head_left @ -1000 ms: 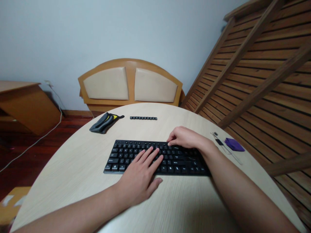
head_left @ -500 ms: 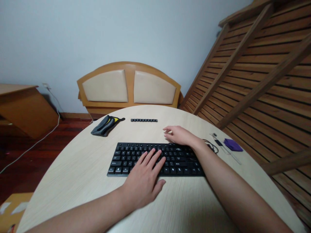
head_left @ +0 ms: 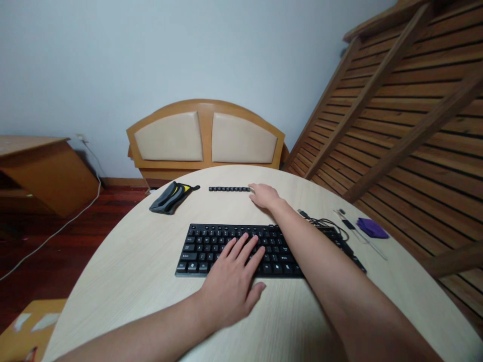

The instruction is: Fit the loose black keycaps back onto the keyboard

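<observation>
A black keyboard (head_left: 211,246) lies across the middle of the round pale table (head_left: 124,271). My left hand (head_left: 232,284) rests flat on its lower keys, fingers stretched out and holding nothing. My right hand (head_left: 264,196) reaches past the keyboard to the right end of a short row of loose black keycaps (head_left: 228,189) near the table's far edge. Its fingers curl at the last keycap; whether they grip it is hidden.
A grey and yellow pouch (head_left: 171,197) lies at the far left. The keyboard's cable (head_left: 320,220), a purple cloth (head_left: 372,228) and thin tools (head_left: 352,226) lie at the right. A padded wooden headboard (head_left: 206,138) and slatted wooden frame (head_left: 407,115) stand behind the table.
My right hand left the keyboard's top row and moved forward to the row of loose keycaps. My left hand stayed flat on the keys.
</observation>
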{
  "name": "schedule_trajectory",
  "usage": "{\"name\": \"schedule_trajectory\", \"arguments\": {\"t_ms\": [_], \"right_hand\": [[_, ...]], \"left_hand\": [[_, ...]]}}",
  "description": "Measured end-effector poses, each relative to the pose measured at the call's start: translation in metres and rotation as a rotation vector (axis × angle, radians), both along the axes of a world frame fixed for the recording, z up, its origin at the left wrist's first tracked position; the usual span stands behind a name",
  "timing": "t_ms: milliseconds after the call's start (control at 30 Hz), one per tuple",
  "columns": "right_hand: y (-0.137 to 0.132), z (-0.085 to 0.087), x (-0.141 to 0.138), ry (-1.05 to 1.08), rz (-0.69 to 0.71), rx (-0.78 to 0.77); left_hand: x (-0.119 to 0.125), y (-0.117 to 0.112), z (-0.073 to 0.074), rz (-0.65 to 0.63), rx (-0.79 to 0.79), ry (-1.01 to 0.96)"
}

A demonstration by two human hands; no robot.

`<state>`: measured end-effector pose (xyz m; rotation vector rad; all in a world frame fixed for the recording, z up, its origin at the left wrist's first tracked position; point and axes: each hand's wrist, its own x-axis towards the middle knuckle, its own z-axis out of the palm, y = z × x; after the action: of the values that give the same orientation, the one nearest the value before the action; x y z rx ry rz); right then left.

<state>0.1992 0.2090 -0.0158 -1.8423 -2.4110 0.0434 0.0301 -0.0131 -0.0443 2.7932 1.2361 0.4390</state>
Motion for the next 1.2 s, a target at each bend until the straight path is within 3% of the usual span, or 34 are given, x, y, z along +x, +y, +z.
{"name": "schedule_trajectory", "arguments": {"t_ms": [367, 600, 800, 1200], "right_hand": [[-0.030, 0.007, 0.010, 0.054, -0.043, -0.014], [-0.069, 0.025, 0.038, 0.290, 0.122, -0.192], [-0.085, 0.041, 0.060, 0.393, 0.288, -0.390], [-0.092, 0.039, 0.057, 0.375, 0.337, -0.468]], "left_hand": [[0.000, 0.000, 0.000, 0.001, 0.031, 0.001], [0.001, 0.001, 0.000, 0.001, 0.043, 0.022], [-0.001, 0.001, -0.001, -0.004, 0.051, 0.011], [-0.002, 0.000, -0.001, -0.014, 0.048, 0.024]]}}
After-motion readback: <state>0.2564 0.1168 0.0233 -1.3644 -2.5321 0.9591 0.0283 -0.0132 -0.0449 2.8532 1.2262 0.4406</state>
